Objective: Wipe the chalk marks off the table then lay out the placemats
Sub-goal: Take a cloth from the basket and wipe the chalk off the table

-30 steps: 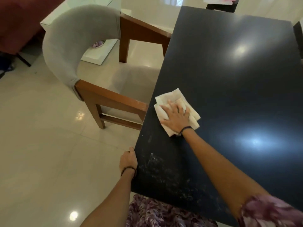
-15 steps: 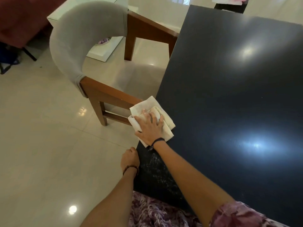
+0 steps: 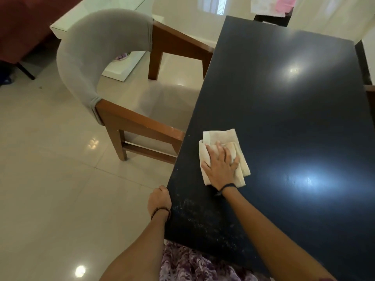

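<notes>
Cream cloth (image 3: pixel 221 155), folded, lies on the dark worktop (image 3: pixel 284 118) near its left edge, w/ the right hand (image 3: pixel 222 167) flat on top, fingers (image 3: pixel 220 149) spread and pressing down. Left hand (image 3: pixel 159 200) sits at the worktop's edge, fingers curled; can't tell if they grip it. Chalk marks (image 3: pixel 203 216) lie as a whitish smear near the front-left corner, between cloth and body. Best approach imo: keep palm pressure even, drag cloth back thru the smear in overlapping passes, refold to a clean face. No placemats in view.
</notes>
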